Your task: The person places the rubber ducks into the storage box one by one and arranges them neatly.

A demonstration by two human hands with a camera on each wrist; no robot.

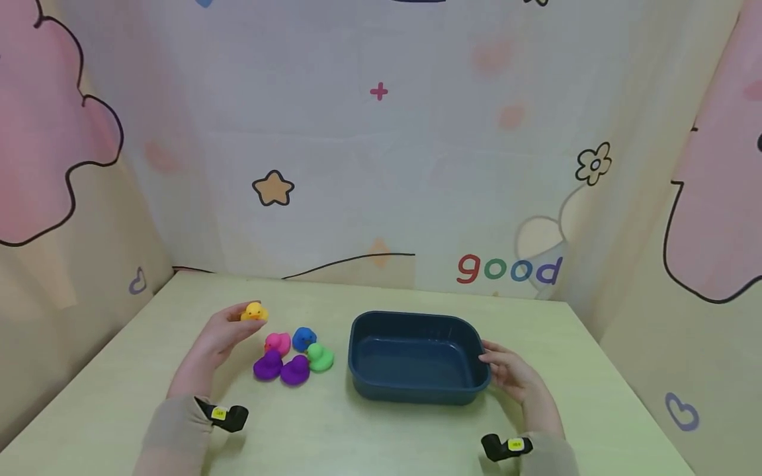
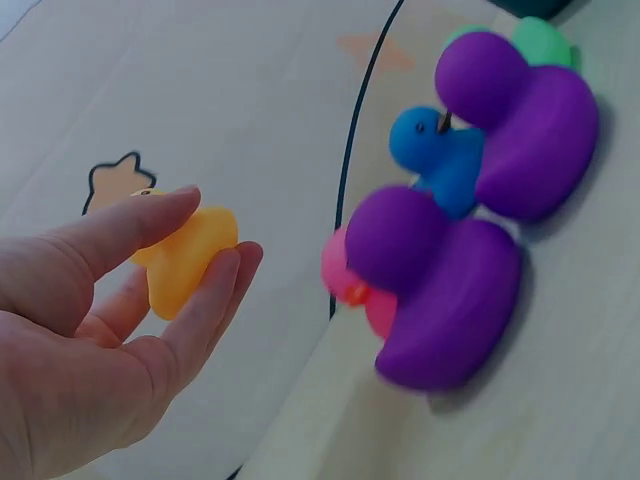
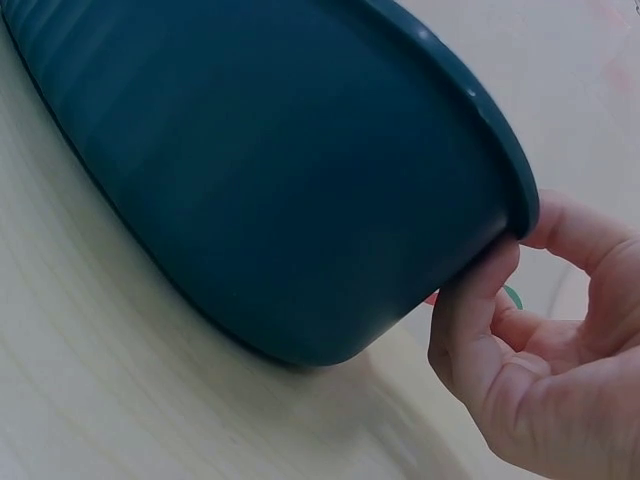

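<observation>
My left hand [image 1: 219, 335] pinches a yellow rubber duck [image 1: 254, 313] between thumb and fingers, above the table at the left. In the left wrist view the yellow duck [image 2: 195, 255] is partly covered by the thumb. Just right of this hand a cluster of ducks stands on the table: a pink duck [image 1: 278, 342], a blue duck [image 1: 305, 338], a green duck [image 1: 321, 357] and two purple ducks [image 1: 295, 371]. A dark blue rectangular basin [image 1: 417, 394] stands right of them. At its right end my right hand [image 1: 516, 375] grips the rim with thumb and fingertips.
The pale table [image 1: 333, 436] runs back to a printed cloth backdrop [image 1: 381, 192], with cloth walls on both sides. Inside the basin only its bare floor shows. Black wrist-camera mounts [image 1: 229, 418] sit on both sleeves.
</observation>
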